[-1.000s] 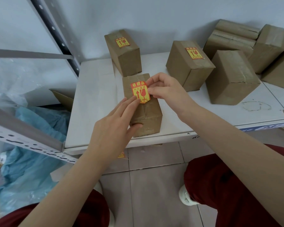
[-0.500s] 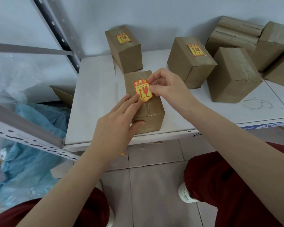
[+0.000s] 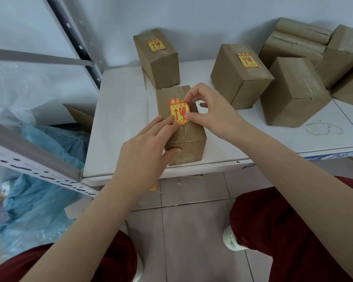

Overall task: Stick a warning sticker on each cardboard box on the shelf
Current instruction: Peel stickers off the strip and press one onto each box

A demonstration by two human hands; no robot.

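Observation:
A brown cardboard box (image 3: 190, 137) lies at the front edge of the white shelf (image 3: 118, 123). A red and yellow warning sticker (image 3: 178, 110) lies on the box's top face. My left hand (image 3: 145, 151) holds the box, its fingertips pressing the sticker's lower left corner and its thumb against the box's front. My right hand (image 3: 210, 110) pinches the sticker's right edge between thumb and fingers. Two boxes behind carry stickers: one at the back left (image 3: 158, 60) and one at the back middle (image 3: 239, 76). A plain box (image 3: 293, 92) stands to the right.
Several more plain boxes (image 3: 306, 45) are stacked at the back right against the wall. A grey metal shelf upright (image 3: 73, 39) and rail (image 3: 35, 159) stand left, with blue plastic sheeting (image 3: 39, 192) below. My red-trousered knees are over a tiled floor (image 3: 192, 231).
My right hand has shifted from the sticker's upper right corner down along its right edge. My left fingertips slid onto the sticker's lower left. The view moved slightly closer.

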